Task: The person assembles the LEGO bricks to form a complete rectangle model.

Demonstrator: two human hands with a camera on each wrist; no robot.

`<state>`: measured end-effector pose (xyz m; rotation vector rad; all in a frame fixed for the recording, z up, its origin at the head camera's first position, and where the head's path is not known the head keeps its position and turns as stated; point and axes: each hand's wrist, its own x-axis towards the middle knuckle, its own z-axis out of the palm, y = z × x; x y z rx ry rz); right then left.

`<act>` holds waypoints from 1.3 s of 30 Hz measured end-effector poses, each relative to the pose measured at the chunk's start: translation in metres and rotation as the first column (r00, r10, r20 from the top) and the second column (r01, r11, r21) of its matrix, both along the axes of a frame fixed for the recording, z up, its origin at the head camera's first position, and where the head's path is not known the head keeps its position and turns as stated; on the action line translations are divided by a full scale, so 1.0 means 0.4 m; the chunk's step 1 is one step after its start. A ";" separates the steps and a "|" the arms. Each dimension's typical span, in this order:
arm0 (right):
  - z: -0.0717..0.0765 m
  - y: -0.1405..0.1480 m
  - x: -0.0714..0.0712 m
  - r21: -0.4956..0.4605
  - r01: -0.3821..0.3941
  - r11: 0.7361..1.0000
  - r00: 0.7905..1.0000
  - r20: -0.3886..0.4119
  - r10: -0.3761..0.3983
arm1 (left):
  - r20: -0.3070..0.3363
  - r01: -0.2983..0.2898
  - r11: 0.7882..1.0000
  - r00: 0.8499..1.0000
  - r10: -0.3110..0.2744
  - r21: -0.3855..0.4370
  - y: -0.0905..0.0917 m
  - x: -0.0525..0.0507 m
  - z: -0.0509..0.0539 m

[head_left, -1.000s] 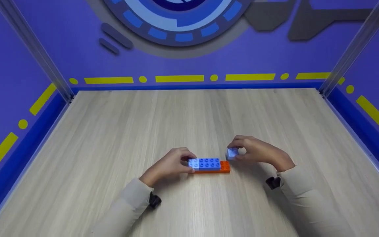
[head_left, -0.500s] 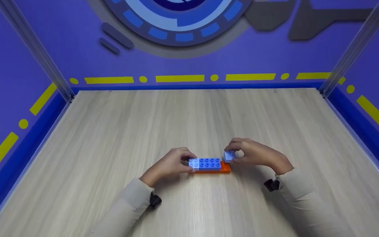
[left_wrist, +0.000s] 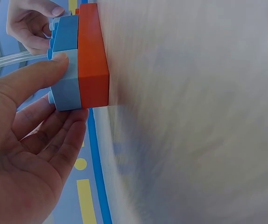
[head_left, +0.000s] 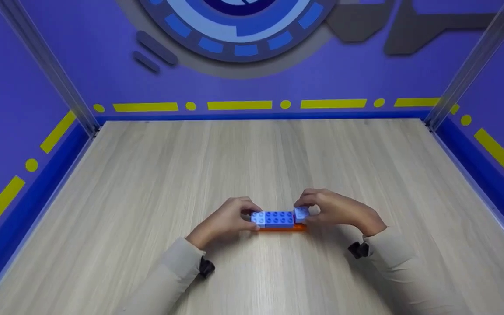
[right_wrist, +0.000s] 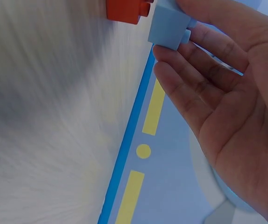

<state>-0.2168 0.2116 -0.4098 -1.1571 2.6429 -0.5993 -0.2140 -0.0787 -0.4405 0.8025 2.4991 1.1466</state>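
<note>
A long orange toy brick [head_left: 278, 229] lies on the wooden table, with a blue brick [head_left: 279, 219] on its middle and a light blue brick [left_wrist: 67, 81] on its left end. My left hand [head_left: 229, 215] pinches that left end between thumb and fingers. In my right hand [head_left: 339, 208], a second, small light blue brick [right_wrist: 167, 25] is pinched by its sides. It hovers just above the orange brick's right end, beside the blue brick. The right wrist view shows a gap between it and the orange studs [right_wrist: 144, 8].
The pale wooden table [head_left: 190, 162] spreads around both hands. Purple-blue panels [head_left: 103, 52] with yellow dashes stand along its back and sides, joined by metal corner posts [head_left: 50, 65]. A dark strap piece [head_left: 359, 250] sits at the right wrist.
My right hand has moved left and toward me, bringing the small light blue brick from beyond the right end to over the orange studs. My left hand has kept its place.
</note>
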 end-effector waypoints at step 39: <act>-0.007 -0.017 0.021 0.050 -0.022 0.999 0.997 -0.067 0.025 | -0.007 -0.012 1.000 1.000 0.012 -0.022 0.002 0.000 -0.001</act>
